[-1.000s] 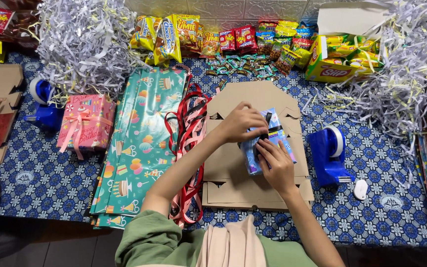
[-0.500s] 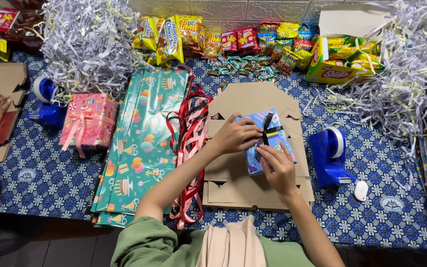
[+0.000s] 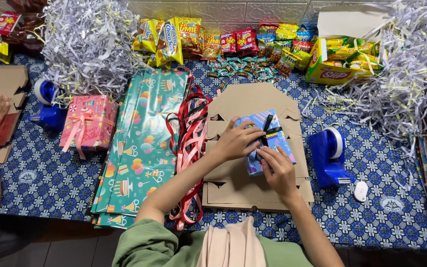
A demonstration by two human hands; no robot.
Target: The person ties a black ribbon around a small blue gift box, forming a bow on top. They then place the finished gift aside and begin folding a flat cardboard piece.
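- The blue wrapped gift box (image 3: 268,142) lies on the stack of flat cardboard boxes (image 3: 253,99), mid-counter.
- Left hand (image 3: 236,141) clasps the gift box's left side, fingers curled over its top.
- Right hand (image 3: 278,170) pinches the black ribbon (image 3: 267,129) crossing the gift box.
- Blue tape dispenser (image 3: 328,157) stands right of the gift box; red and pink ribbons (image 3: 190,143) lie left.

- small blue gift-wrapped box with black ribbon (image 3: 269,141): centre, on flat cardboard, under both hands
- pink wrapped box with pink bow (image 3: 89,123): left on desk
- yellow-green open carton of snack packs (image 3: 333,66): back right
- yellow snack bags (image 3: 166,38) and red sachets (image 3: 238,41): back row
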